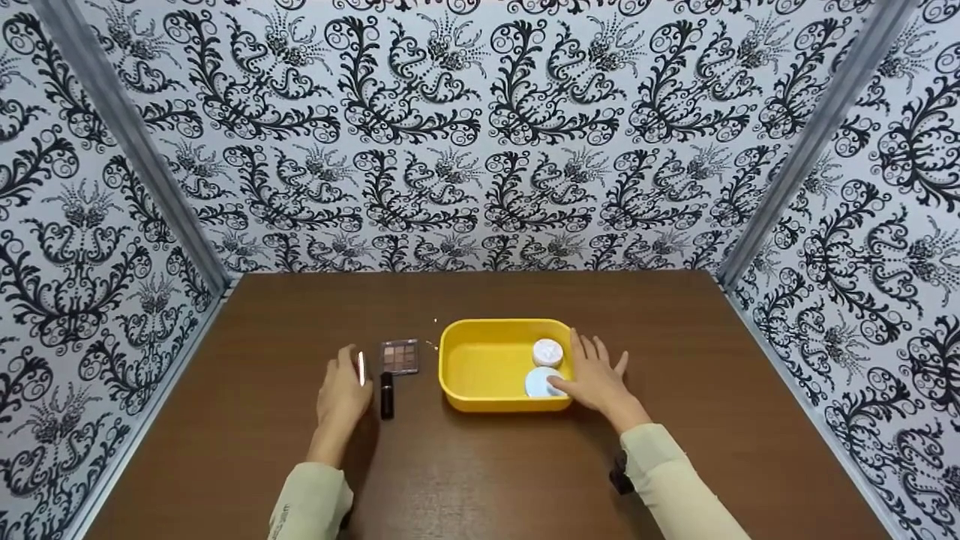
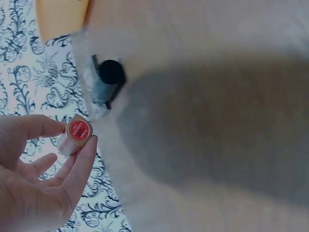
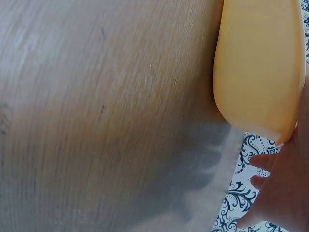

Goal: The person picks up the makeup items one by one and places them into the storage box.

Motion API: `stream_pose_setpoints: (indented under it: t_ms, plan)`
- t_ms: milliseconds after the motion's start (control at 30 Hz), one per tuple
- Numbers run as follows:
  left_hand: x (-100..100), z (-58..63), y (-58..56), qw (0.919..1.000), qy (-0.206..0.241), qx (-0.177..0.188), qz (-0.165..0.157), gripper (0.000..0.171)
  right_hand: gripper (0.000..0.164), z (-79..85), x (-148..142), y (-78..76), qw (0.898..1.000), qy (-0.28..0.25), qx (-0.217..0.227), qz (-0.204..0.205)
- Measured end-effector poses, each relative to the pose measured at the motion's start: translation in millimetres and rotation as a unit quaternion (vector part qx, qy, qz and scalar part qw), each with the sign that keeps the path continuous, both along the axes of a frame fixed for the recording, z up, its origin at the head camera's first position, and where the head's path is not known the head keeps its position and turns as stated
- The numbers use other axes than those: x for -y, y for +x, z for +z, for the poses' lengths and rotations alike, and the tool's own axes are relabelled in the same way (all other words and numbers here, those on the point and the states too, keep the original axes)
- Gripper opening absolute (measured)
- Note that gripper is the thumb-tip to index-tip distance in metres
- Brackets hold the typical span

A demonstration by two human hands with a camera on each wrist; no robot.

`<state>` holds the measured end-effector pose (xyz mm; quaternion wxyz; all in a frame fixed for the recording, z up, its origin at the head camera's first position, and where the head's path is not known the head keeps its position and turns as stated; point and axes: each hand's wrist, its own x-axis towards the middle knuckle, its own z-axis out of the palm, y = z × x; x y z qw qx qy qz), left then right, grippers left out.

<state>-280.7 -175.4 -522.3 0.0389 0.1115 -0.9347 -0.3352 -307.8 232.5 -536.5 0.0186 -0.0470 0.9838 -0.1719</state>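
My left hand (image 1: 345,390) pinches a slim pinkish lipstick-like tube (image 2: 75,135) between thumb and fingers; a round red label covers its end. Beside it on the table lie a black cosmetic tube (image 1: 387,396) and an eyeshadow palette (image 1: 400,356) with a clear lid. My right hand (image 1: 598,379) rests at the right rim of a yellow bin (image 1: 480,405), thumb over the rim and the other fingers spread outside. Inside the bin's right end sit a white round container (image 1: 547,352) and a pale blue round one (image 1: 540,381), partly hidden by the thumb.
Small shiny specks (image 1: 431,345) lie left of the bin. The brown wooden table (image 1: 480,480) is bounded by patterned walls (image 1: 465,150) at the back and both sides.
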Motion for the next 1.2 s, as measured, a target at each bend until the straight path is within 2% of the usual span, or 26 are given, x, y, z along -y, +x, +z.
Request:
stream_pose_setpoints:
  t_ms: [200,533,833,967,1200]
  plan:
    - [-12,13.6,-0.7,0.9998,0.01,-0.015,-0.01,0.068,0.101,-0.8,0,-1.2,1.0,0.002,-0.002,0.0]
    - [-39,29.9,1.4,0.9969,0.029,-0.052,-0.052,0.062,0.102,-0.5,0,-0.9,1.0,0.003,0.002,0.0]
    - [-77,38.5,-5.8,0.989,0.059,-0.103,-0.088,0.058,0.102,0.8,-3,-3.6,1.0,0.008,0.004,-0.004]
    - [-94,40.5,-8.8,0.9867,0.061,-0.102,-0.11,0.057,0.102,0.7,-2,-4.1,1.0,0.008,0.004,-0.001]
    - [-125,34.8,-13.1,0.9849,0.074,-0.069,-0.141,0.06,0.102,-1.7,-1,-2.4,1.0,0.006,0.005,0.002]
